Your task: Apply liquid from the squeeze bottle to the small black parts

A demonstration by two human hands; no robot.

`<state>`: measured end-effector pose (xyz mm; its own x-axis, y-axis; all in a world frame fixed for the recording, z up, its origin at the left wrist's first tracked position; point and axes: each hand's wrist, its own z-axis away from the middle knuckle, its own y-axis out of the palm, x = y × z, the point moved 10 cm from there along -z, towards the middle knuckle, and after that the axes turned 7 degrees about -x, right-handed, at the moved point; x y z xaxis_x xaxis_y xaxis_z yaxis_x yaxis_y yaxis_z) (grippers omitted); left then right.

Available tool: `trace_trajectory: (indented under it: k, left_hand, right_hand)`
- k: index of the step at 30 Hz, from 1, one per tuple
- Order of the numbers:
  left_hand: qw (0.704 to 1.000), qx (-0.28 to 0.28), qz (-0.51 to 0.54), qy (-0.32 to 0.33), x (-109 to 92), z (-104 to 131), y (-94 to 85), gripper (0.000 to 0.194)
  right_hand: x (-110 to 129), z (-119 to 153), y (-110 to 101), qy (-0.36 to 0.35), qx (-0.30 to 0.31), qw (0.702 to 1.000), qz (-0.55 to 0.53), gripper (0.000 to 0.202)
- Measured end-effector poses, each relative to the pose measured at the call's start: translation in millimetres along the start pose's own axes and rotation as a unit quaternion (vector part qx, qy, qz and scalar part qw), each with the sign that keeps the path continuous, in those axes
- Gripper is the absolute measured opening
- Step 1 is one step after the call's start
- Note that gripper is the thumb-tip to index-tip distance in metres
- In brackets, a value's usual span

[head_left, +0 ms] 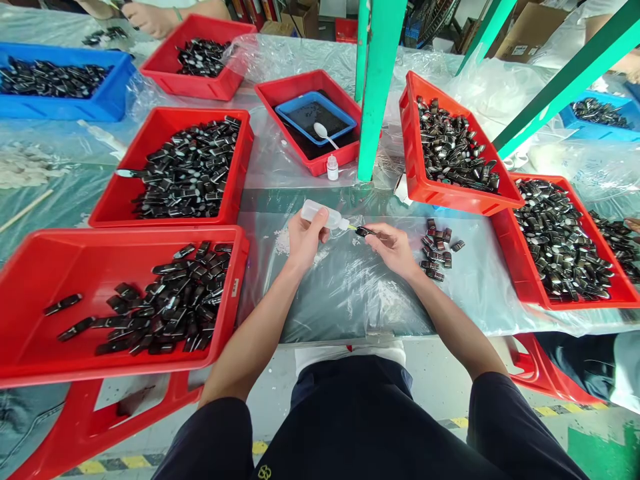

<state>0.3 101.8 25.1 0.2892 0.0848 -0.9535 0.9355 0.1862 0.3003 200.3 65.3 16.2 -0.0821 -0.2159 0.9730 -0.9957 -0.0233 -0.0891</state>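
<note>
My left hand (pixel 306 239) is wrapped round a translucent squeeze bottle (pixel 316 213), which lies tilted with its nozzle pointing right. Between the fingers of my right hand (pixel 393 248) is a small glossy black part (pixel 363 231). The nozzle tip meets the left end of that part, or is very close to it. Right of my right hand, a small group of dark parts (pixel 436 248) lies on the plastic-covered table (pixel 345 293).
Red bins of black parts stand left (pixel 240 267) and right (pixel 520 267). Behind my hands are a green post (pixel 374 100), a small white bottle (pixel 333 168) and a red bin (pixel 290 87) holding a blue tray (pixel 313 107) with a spoon (pixel 321 130). Another person's hand (pixel 150 19) shows at the back left.
</note>
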Motion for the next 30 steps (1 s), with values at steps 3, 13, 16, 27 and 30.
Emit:
trace_trajectory:
  k: [3,13,16,27,30]
  left_hand:
    - [1.0,-0.002,0.0,-0.001,0.9,-1.1,-0.7,0.063]
    - [0.999,-0.002,-0.028,0.017,1.1,-3.7,-3.3,0.061]
    - [0.999,-0.001,-0.031,0.025,-0.6,-3.7,-3.0,0.061]
    - [0.999,-0.001,-0.032,0.007,0.5,0.3,-3.5,0.057]
    - [1.0,-0.001,-0.026,0.002,-2.1,2.6,-0.7,0.06]
  right_hand:
    - [-0.3,-0.1,1.1,0.006,0.005,1.0,-0.012,0.051]
    - [-2.5,-0.5,4.1,0.037,0.012,0.998,-0.057,0.05]
    - [-3.9,-0.1,5.6,0.055,0.016,0.996,-0.071,0.05]
    - [-11.3,0.5,5.0,0.098,0.0,0.99,-0.099,0.058]
    - [-9.1,1.0,3.3,0.105,-0.006,0.989,-0.104,0.06]
